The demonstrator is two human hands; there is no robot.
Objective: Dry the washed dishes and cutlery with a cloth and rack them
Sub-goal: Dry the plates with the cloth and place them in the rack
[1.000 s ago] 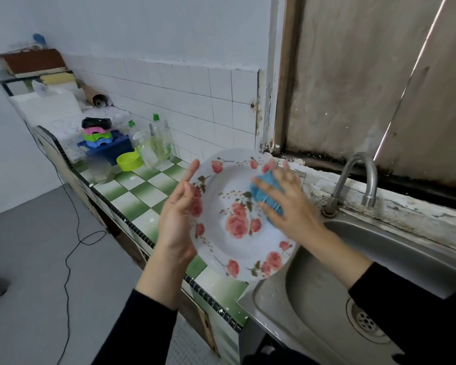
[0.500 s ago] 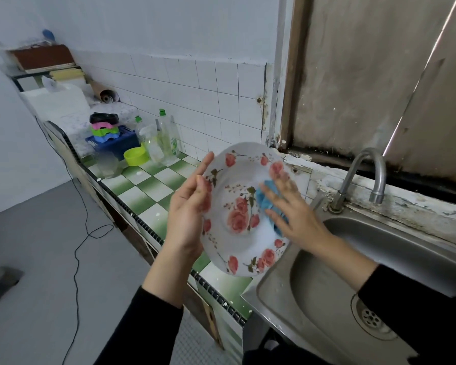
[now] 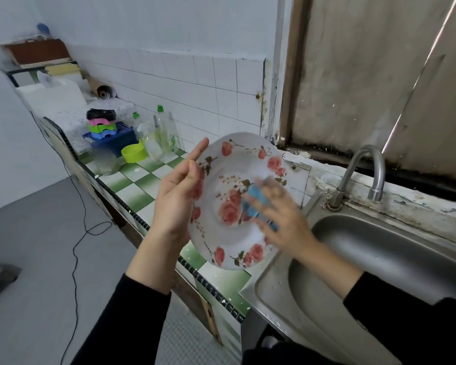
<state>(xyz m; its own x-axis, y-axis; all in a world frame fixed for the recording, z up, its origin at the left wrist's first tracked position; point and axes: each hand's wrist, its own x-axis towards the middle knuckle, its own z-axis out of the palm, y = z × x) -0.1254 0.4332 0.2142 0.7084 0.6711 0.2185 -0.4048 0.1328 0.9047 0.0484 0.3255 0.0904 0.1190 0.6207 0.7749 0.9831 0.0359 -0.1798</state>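
I hold a white plate with pink roses (image 3: 237, 164) upright over the counter edge, beside the sink. My left hand (image 3: 177, 198) grips its left rim, thumb on the face and fingers pointing up. My right hand (image 3: 279, 219), blurred by motion, holds a blue cloth (image 3: 256, 201) pressed against the middle of the plate's face. Most of the cloth is hidden under my fingers.
A steel sink (image 3: 379, 259) with a tap (image 3: 363, 175) lies to the right. On the green-and-white tiled counter (image 3: 134, 191) to the left stand bottles (image 3: 166, 135), a lime bowl (image 3: 133, 153), a jar (image 3: 106, 164) and a blue basket (image 3: 113, 139) with stacked coloured items. A cable (image 3: 77, 246) trails on the floor.
My right hand has slid the cloth from the plate's upper right down toward its middle. The plate and my left hand stay about where they were.
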